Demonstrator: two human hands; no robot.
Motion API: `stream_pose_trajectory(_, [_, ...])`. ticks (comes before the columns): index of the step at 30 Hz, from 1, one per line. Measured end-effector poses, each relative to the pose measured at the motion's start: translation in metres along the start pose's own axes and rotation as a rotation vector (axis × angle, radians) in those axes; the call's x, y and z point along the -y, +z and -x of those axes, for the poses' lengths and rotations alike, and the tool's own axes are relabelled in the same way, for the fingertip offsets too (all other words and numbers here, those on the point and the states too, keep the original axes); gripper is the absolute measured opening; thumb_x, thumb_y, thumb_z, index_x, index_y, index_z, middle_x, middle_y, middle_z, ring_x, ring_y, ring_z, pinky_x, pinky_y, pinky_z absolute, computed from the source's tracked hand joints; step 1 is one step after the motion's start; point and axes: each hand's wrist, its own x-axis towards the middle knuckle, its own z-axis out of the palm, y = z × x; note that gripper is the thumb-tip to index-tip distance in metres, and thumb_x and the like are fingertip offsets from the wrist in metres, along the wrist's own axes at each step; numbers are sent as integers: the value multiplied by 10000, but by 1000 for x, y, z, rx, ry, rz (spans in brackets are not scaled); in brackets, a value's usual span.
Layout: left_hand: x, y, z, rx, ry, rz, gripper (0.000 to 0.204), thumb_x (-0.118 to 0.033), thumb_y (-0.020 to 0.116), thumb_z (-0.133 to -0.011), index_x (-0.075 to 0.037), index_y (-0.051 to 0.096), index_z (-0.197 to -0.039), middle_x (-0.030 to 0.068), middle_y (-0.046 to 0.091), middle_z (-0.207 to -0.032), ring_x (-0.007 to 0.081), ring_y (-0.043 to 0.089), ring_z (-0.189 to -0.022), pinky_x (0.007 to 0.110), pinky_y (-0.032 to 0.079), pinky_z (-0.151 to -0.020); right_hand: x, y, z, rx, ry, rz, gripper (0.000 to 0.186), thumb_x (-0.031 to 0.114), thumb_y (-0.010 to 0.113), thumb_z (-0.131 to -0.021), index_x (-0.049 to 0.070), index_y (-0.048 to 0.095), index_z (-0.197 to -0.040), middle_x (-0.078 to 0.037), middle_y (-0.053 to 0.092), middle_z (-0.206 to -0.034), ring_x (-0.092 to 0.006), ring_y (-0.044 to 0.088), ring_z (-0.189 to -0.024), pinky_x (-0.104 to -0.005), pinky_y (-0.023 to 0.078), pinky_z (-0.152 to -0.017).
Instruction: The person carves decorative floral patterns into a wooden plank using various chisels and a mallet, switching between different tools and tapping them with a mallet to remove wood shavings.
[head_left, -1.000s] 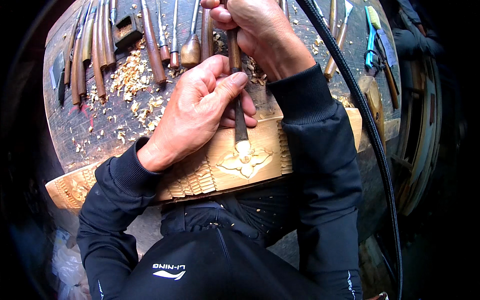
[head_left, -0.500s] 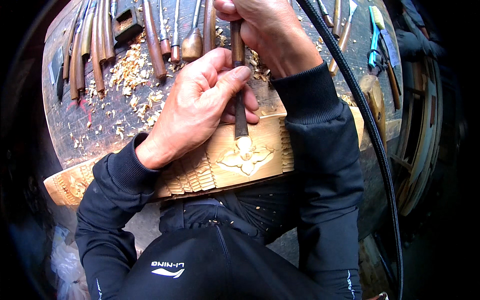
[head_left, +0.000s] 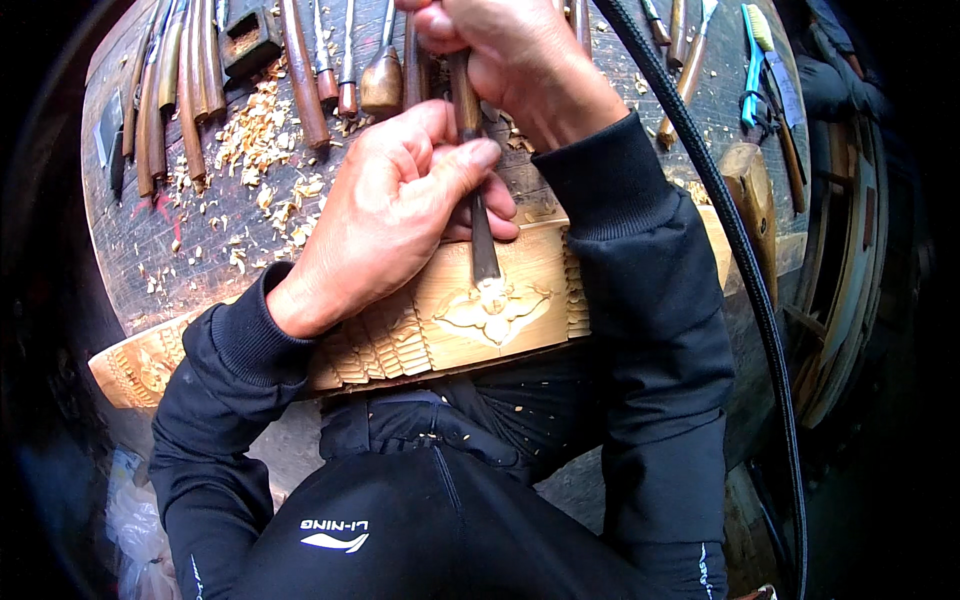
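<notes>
A wood-carving gouge [head_left: 483,240] with a brown wooden handle meets the top of a carved flower [head_left: 495,318] with its metal tip. The flower stands in relief on a long pale wooden board [head_left: 455,290], between bands of rippled carving. My left hand [head_left: 385,215] is closed round the lower part of the gouge, thumb on the near side, its edge resting at the board. Higher up, my right hand [head_left: 520,60] grips the handle near its far end. My sleeves cover part of the board on both sides.
Several carving tools [head_left: 190,90] lie along the table's far side, with wood shavings [head_left: 260,130] among them. A wooden mallet [head_left: 748,210] and a blue brush [head_left: 752,75] lie to the right. A black braided cable [head_left: 720,180] runs down past my right arm.
The gouge's handle has tilted to the left, and my right hand has shifted slightly left and up with it. My left hand stays nearly in place on the gouge.
</notes>
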Motion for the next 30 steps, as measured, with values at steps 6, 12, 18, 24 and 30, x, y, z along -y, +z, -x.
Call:
stream_pose_trajectory(6, [0, -6, 3, 7, -3, 96, 307, -294, 549, -1175, -28, 541, -1326, 152, 778, -1039, 213, 808, -904, 321, 673, -800, -5, 8, 12, 5, 12, 14, 236, 277, 609, -1142, 42, 599, -1145, -40, 599, -914, -86, 455, -550, -250, 376, -510])
stream_pose_trajectory(12, [-3, -3, 1, -5, -5, 106, 334, -342, 531, -1180, -42, 545, -1324, 147, 785, -1042, 212, 817, -892, 274, 663, -742, 6, -1, 9, -1, 16, 24, 234, 273, 610, -1141, 39, 600, -1149, -40, 602, -917, -86, 456, -550, -250, 376, -510])
stream_pose_trajectory(18, [-6, -2, 2, -10, -13, 94, 329, -352, 525, -1181, -55, 548, -1321, 137, 786, -1046, 206, 819, -882, 261, 656, -718, 8, 3, 11, -4, 32, 39, 232, 268, 610, -1141, 37, 602, -1153, -41, 604, -920, -86, 456, -551, -250, 377, -511])
stream_pose_trajectory(24, [-9, 2, 3, -39, -3, 151, 228, -243, 544, -1176, -17, 565, -1149, 133, 783, -983, 195, 810, -855, 295, 670, -758, 2, -5, 0, 44, -4, 12, 176, 151, 609, -1104, -12, 627, -1166, -33, 624, -879, -85, 459, -545, -257, 360, -496])
stream_pose_trajectory(30, [-5, -3, 1, -9, -6, 48, 267, -278, 504, -1190, -28, 552, -1268, 133, 770, -1002, 196, 798, -888, 307, 674, -787, -7, -7, -3, 90, -6, 44, 169, 146, 607, -1101, -11, 628, -1158, -29, 619, -866, -85, 457, -542, -258, 356, -493])
